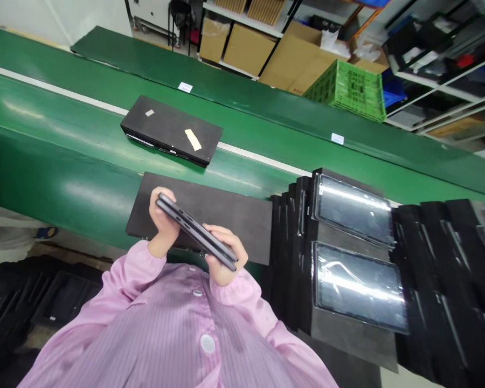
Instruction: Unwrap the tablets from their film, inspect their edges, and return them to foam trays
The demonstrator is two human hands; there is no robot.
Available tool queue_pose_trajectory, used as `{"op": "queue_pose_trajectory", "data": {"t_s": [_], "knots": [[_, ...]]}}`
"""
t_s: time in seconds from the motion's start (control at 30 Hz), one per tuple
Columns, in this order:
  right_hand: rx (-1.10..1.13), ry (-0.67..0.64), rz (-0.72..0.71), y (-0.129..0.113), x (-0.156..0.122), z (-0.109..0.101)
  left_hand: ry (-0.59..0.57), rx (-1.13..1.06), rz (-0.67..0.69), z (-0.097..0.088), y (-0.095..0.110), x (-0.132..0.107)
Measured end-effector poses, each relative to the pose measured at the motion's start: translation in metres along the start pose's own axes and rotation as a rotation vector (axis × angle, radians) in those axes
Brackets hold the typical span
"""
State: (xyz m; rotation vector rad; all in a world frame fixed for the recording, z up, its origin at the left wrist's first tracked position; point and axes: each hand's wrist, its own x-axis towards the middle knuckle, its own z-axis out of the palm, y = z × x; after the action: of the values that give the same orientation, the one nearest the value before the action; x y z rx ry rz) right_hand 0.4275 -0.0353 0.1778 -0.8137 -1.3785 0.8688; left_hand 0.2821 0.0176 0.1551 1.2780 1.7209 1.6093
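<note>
Two slim dark tablet-like devices (196, 230) are held edge-up, one against the other, in front of my chest. My left hand (162, 220) is closed around their upper left end. At the lower right end, my right hand (227, 250) grips them with the fingers behind and the thumb in front. Small slots show along the nearer edges; the screens are turned out of sight. Beneath the hands lies a flat dark foam board (238, 215). Just right of it, two glossy-screened tablets (352, 209) rest on dark foam trays.
A black foam box (172, 129) with tape pieces lies on the green conveyor belt (258, 137). Stacked black trays (436, 280) crowd the right side; more black trays (64, 296) stand at lower left. A green crate (358, 89) and cardboard boxes (248, 49) are beyond the belt.
</note>
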Motion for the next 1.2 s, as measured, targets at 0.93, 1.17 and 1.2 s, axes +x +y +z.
{"op": "queue_pose_trajectory", "data": {"t_s": [0.93,1.17,1.2], "knots": [[-0.048,-0.052,0.248,-0.056,0.018,-0.029,-0.455,-0.4,0.424,0.047,0.046,0.024],[-0.036,-0.046,0.255,-0.058,0.016,-0.027,-0.459,-0.433,0.445,0.047,0.048,0.02],[-0.037,-0.044,0.254,-0.058,0.015,-0.027,-0.46,-0.436,0.446,0.046,0.049,0.019]]}}
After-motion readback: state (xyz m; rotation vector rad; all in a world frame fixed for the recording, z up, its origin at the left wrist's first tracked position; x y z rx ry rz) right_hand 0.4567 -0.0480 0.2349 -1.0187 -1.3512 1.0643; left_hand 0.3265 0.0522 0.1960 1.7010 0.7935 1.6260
